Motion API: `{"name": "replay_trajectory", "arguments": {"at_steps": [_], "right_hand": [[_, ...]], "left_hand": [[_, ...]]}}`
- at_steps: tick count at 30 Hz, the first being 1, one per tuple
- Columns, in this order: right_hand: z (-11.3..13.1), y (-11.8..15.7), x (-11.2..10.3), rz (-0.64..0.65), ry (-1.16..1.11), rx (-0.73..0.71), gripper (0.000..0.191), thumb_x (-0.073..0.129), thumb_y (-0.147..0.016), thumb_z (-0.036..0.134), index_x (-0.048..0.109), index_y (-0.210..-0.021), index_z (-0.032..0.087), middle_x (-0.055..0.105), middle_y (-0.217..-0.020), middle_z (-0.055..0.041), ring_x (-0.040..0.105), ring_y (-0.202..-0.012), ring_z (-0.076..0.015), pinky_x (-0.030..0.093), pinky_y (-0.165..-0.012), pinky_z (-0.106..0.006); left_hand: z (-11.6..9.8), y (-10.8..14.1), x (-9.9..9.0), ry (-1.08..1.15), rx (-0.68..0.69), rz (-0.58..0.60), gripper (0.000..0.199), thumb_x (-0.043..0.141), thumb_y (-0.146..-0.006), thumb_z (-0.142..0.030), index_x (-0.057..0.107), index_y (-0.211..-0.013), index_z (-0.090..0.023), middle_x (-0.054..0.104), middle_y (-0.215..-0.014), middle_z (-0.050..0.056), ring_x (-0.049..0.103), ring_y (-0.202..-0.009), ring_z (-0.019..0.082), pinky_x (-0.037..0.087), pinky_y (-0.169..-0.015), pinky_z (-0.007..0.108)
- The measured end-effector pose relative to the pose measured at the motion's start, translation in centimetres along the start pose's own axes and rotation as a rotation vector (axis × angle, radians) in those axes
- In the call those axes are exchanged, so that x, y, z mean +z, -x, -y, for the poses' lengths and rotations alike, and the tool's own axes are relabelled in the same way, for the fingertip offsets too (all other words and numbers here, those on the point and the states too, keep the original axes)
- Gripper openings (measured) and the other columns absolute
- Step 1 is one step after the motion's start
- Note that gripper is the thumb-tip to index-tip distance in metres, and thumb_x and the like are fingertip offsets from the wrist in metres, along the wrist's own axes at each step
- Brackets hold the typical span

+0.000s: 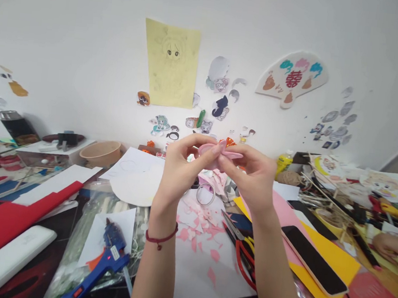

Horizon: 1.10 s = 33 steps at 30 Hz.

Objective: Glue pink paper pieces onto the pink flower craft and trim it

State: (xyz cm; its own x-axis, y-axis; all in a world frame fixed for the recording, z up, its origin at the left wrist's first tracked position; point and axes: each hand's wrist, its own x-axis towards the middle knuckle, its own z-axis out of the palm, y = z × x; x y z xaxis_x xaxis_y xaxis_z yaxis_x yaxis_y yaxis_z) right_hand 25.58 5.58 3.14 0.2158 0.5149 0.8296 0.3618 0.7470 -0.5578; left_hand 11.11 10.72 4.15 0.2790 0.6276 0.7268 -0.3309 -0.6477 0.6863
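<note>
Both my hands are raised in the middle of the view, above the cluttered table. Between them is a pink paper flower (215, 151) with curved petals. My left hand (189, 164) pinches its left side between thumb and fingers. On the other side, the thumb and fingers of my right hand (251, 173) close on its right petals. Under the hands lie a tape roll (205, 194), a white sheet (202, 284) and pink paper scraps (214, 255). Red-handled scissors (246, 260) rest beside my right forearm.
A blue glue gun (111, 253) lies at left near a white power bank (6, 259) and red paper (9, 221). To the right, a phone (315, 261) rests on yellow paper (346, 264). Another person's hand (393, 247) is at far right. A decorated wall stands behind.
</note>
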Motion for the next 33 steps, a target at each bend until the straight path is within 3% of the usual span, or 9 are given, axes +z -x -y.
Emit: {"name": "replay_trajectory", "arguments": {"at_steps": [5, 9, 14, 20, 25, 33], "right_hand": [[-0.1, 0.1, -0.1, -0.036, 0.009, -0.005, 0.007, 0.079, -0.083, 0.026, 0.076, -0.085, 0.020, 0.074, -0.078, 0.0006, 0.065, -0.064, -0.0120, 0.053, -0.058, -0.026], [0.3, 0.1, -0.2, -0.057, 0.053, 0.011, 0.012, 0.080, -0.082, 0.030, 0.075, -0.083, 0.019, 0.072, -0.074, 0.0001, 0.064, -0.062, -0.0123, 0.055, -0.058, -0.026], [0.5, 0.3, -0.2, -0.056, 0.038, 0.000, 0.007, 0.080, -0.083, 0.025, 0.076, -0.086, 0.020, 0.072, -0.075, 0.0007, 0.064, -0.062, -0.0118, 0.056, -0.058, -0.026], [0.5, 0.2, -0.2, -0.064, 0.022, -0.006, 0.006, 0.079, -0.083, 0.023, 0.076, -0.086, 0.019, 0.071, -0.072, 0.0015, 0.062, -0.060, -0.0107, 0.054, -0.056, -0.025], [0.7, 0.2, -0.3, -0.090, 0.018, 0.018, 0.010, 0.082, -0.081, 0.027, 0.077, -0.084, 0.020, 0.071, -0.072, 0.0012, 0.062, -0.058, -0.0109, 0.053, -0.054, -0.025], [0.8, 0.1, -0.1, -0.151, -0.053, 0.047, 0.008, 0.078, -0.085, 0.033, 0.076, -0.085, 0.025, 0.072, -0.072, 0.0020, 0.062, -0.050, -0.0097, 0.052, -0.045, -0.023]], "left_hand": [[-0.4, 0.1, -0.1, -0.146, 0.120, -0.003, 0.019, 0.079, -0.086, -0.033, 0.074, -0.101, -0.024, 0.074, -0.104, 0.005, 0.065, -0.090, 0.018, 0.051, -0.073, 0.030], [-1.2, 0.3, 0.4, -0.398, 0.395, -0.166, 0.034, 0.077, -0.087, -0.026, 0.070, -0.120, -0.029, 0.070, -0.116, 0.004, 0.063, -0.099, 0.019, 0.050, -0.082, 0.033], [-1.0, 0.2, 1.0, -0.713, 0.702, -0.305, 0.024, 0.074, -0.088, -0.015, 0.079, -0.108, -0.028, 0.073, -0.108, 0.006, 0.059, -0.101, 0.022, 0.050, -0.087, 0.037], [-0.2, 0.0, 1.1, -0.786, 0.821, -0.366, 0.021, 0.075, -0.087, -0.014, 0.080, -0.099, -0.030, 0.076, -0.101, 0.004, 0.058, -0.096, 0.022, 0.050, -0.081, 0.037], [-0.3, 0.1, 1.2, -0.811, 0.823, -0.398, 0.015, 0.074, -0.087, -0.015, 0.078, -0.091, -0.029, 0.076, -0.092, 0.003, 0.058, -0.090, 0.021, 0.049, -0.078, 0.038], [-0.7, 0.1, 1.2, -0.862, 0.877, -0.360, 0.015, 0.076, -0.085, -0.015, 0.076, -0.090, -0.029, 0.078, -0.088, 0.001, 0.062, -0.086, 0.021, 0.047, -0.074, 0.038]]}}
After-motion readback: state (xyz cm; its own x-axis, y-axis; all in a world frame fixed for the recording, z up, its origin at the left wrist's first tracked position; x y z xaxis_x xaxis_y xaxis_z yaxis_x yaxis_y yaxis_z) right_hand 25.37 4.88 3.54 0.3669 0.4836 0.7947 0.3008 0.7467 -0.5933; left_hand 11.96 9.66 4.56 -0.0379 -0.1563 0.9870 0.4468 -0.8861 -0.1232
